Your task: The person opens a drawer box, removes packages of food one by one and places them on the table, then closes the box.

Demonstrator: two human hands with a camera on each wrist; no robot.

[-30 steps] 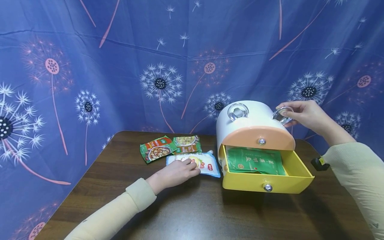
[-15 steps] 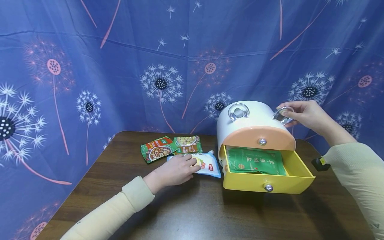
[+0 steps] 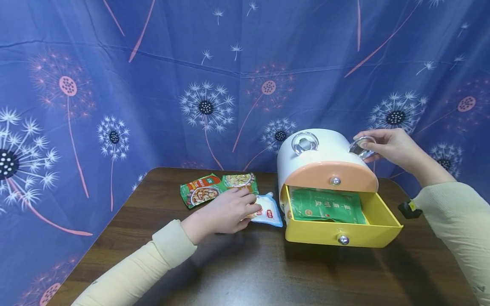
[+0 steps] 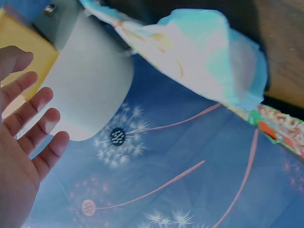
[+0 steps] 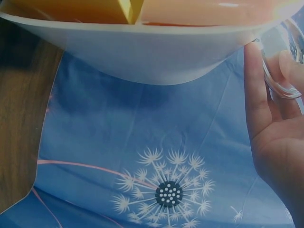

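Observation:
My left hand (image 3: 226,211) hovers over a white and blue packet (image 3: 271,212) on the table, hiding its left part. In the left wrist view the fingers (image 4: 29,137) are spread, with nothing between them. My right hand (image 3: 396,148) pinches a clear, shiny round ear (image 3: 359,147) on top of a white storage box (image 3: 325,146). The right wrist view also has this ear (image 5: 280,71) between thumb and fingers. The box's lower yellow drawer (image 3: 331,233) is pulled out, and a green packet (image 3: 325,206) lies inside. Its peach upper drawer (image 3: 306,177) is closed.
Two green and red food packets, the left packet (image 3: 197,191) and the right packet (image 3: 243,182), lie at the table's back edge. A blue dandelion-print cloth (image 3: 160,106) hangs behind the brown table (image 3: 237,267). A second clear ear (image 3: 304,143) stands on the box's left.
My left hand has shifted slightly, its fingers rising off the white and blue packet and covering more of it. My right hand stays on the ear.

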